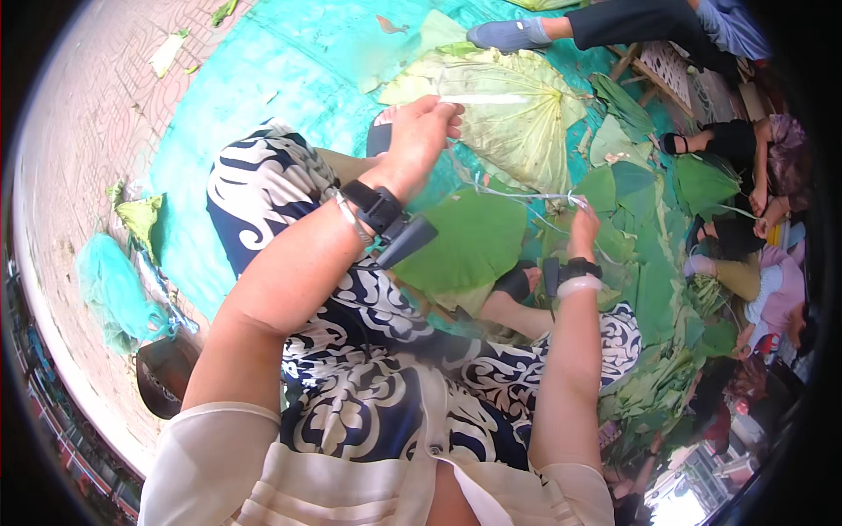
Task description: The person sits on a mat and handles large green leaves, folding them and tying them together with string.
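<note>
My left hand [424, 128] is raised over the turquoise sheet with its fingers closed on a white strip [483, 99], blurred and pointing right. A thin pale cord [520, 194] sags from below that hand across to my right hand [583, 223]. There it is pinched between the fingers at a knotted or bunched part, and loose ends hang down. Whether strip and cord are one piece, I cannot tell. Under the cord lies a large green lotus leaf [470, 240]. Beyond it a yellowish, wilted lotus leaf [513, 105] is spread out.
A turquoise plastic sheet [217, 164] covers the paving [99, 125]. Green leaves [658, 289] are heaped along my right. Other people sit there, one holding a leaf [707, 184]. A shoe [506, 34] rests by the yellowish leaf. Turquoise netting [118, 289] lies at left.
</note>
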The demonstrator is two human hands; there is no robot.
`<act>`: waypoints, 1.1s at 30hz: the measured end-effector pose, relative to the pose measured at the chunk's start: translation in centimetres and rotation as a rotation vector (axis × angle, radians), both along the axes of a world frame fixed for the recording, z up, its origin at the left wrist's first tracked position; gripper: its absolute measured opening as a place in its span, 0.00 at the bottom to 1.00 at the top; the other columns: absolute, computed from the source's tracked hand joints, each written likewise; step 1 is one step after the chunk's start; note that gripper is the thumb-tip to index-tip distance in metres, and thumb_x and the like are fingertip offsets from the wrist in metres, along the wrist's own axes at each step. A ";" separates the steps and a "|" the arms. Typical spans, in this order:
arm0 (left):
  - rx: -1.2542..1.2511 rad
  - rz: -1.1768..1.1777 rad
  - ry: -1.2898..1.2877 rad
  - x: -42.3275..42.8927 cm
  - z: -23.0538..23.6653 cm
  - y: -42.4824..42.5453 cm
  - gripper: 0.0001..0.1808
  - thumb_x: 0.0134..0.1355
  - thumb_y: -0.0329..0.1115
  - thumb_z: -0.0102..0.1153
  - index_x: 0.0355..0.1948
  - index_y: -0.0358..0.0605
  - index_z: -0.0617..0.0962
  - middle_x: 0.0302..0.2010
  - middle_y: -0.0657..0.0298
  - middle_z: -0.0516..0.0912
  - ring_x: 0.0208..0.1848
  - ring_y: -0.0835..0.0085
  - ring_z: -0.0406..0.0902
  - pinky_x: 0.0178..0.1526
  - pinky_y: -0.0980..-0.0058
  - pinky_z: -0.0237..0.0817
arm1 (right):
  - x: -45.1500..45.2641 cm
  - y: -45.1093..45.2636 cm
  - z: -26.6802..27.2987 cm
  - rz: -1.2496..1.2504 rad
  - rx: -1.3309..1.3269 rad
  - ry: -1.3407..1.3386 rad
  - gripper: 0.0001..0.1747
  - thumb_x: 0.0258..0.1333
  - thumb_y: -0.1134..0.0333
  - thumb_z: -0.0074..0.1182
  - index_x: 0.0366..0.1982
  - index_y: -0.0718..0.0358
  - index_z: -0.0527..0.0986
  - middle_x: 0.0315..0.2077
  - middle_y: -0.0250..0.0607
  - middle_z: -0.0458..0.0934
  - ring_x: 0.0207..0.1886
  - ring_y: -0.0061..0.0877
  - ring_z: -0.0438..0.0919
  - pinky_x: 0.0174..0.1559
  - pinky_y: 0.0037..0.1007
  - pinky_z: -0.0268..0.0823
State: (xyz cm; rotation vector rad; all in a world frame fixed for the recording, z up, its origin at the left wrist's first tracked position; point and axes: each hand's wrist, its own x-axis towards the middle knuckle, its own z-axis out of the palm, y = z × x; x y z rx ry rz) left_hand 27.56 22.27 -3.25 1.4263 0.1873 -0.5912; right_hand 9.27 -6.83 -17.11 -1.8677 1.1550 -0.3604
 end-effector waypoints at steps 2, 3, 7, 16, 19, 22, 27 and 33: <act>0.006 -0.070 -0.014 -0.3 0.8 -0.5 0.13 0.58 0.35 0.49 0.33 0.34 0.78 0.29 0.62 0.77 0.29 0.76 0.72 0.33 0.78 0.64 | -0.9 -0.3 -1.0 -0.013 0.134 0.016 0.19 0.57 0.59 0.47 0.36 0.69 0.78 0.32 0.41 0.79 0.35 0.24 0.72 0.42 0.28 0.63; -0.009 -0.040 -0.020 -0.6 -0.7 -1.0 0.12 0.59 0.34 0.48 0.33 0.35 0.78 0.27 0.64 0.77 0.28 0.78 0.72 0.31 0.79 0.64 | -1.7 -1.0 -2.5 0.089 0.049 0.110 0.19 0.58 0.60 0.46 0.36 0.69 0.78 0.32 0.41 0.80 0.36 0.24 0.73 0.43 0.28 0.63; -0.133 -0.069 0.020 -1.5 -1.6 -3.3 0.10 0.61 0.34 0.50 0.29 0.37 0.75 0.23 0.67 0.76 0.24 0.81 0.71 0.27 0.80 0.62 | -7.2 -8.8 -10.8 0.083 0.058 0.179 0.20 0.57 0.63 0.43 0.44 0.70 0.74 0.42 0.48 0.78 0.46 0.35 0.74 0.50 0.30 0.62; -0.050 -0.148 -0.074 -1.4 -2.4 -2.6 0.09 0.63 0.35 0.47 0.31 0.40 0.75 0.25 0.70 0.76 0.26 0.83 0.71 0.28 0.83 0.63 | -3.7 -7.4 -8.1 -0.163 0.468 0.306 0.22 0.54 0.60 0.42 0.44 0.68 0.73 0.37 0.50 0.76 0.39 0.36 0.72 0.42 0.36 0.64; -0.045 -0.118 -0.038 -1.1 -2.9 -2.6 0.09 0.63 0.35 0.47 0.32 0.41 0.75 0.26 0.70 0.75 0.27 0.84 0.71 0.30 0.83 0.63 | -2.0 -9.2 -9.4 0.342 0.196 0.121 0.24 0.46 0.70 0.52 0.49 0.68 0.68 0.44 0.48 0.73 0.49 0.38 0.71 0.52 0.30 0.62; -0.062 -0.120 -0.058 -1.1 -3.1 -2.6 0.10 0.64 0.36 0.46 0.32 0.42 0.75 0.25 0.70 0.75 0.27 0.84 0.70 0.30 0.83 0.63 | 1.9 -9.4 -5.0 0.685 -0.404 0.165 0.32 0.39 0.81 0.52 0.53 0.67 0.65 0.54 0.46 0.65 0.53 0.35 0.69 0.53 0.29 0.60; -0.104 -0.147 -0.021 -1.4 -1.5 -2.8 0.10 0.64 0.37 0.46 0.32 0.42 0.75 0.26 0.71 0.75 0.27 0.84 0.69 0.30 0.82 0.62 | 8.5 -4.0 11.0 0.614 -0.049 -0.151 0.26 0.52 0.78 0.48 0.55 0.66 0.65 0.49 0.37 0.69 0.39 0.18 0.71 0.41 0.19 0.62; -0.160 -0.146 -0.012 -1.4 -0.9 -2.6 0.10 0.63 0.37 0.46 0.32 0.42 0.75 0.26 0.71 0.75 0.28 0.84 0.70 0.30 0.83 0.61 | 11.0 8.7 28.7 0.646 -0.173 -0.398 0.21 0.58 0.76 0.43 0.55 0.66 0.65 0.48 0.36 0.71 0.36 0.15 0.71 0.40 0.18 0.62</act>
